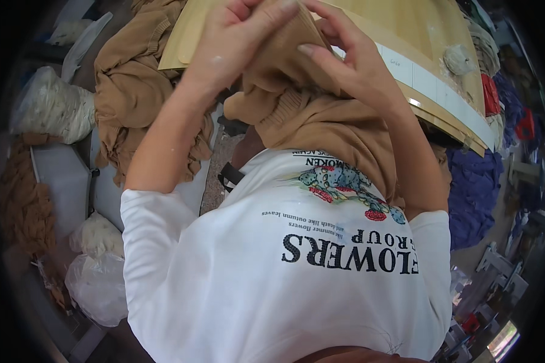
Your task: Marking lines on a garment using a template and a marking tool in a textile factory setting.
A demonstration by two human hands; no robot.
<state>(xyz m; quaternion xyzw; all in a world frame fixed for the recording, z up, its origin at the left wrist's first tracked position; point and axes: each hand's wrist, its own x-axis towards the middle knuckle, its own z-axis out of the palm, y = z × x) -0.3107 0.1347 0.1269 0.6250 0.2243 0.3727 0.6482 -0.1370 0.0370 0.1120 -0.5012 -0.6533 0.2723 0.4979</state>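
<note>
A brown knitted garment [327,124] hangs from both my hands and drapes over my lap. My left hand [236,42] pinches its raised edge near the top of the view, the thumb along the fabric. On the other side my right hand [342,57] grips the same raised part, thumb in front and fingers partly behind the cloth. Ribbed bands show in the folds below my hands. The fingertips of the left hand are partly cut off by the upper edge.
A yellowish work board [418,36] with a white measuring strip [442,91] lies ahead. On it sits a round, clear-wrapped item [459,59]. More brown knitwear [127,91] is piled at left, beside white plastic bags [54,106]. Dark blue fabric [473,193] hangs at right.
</note>
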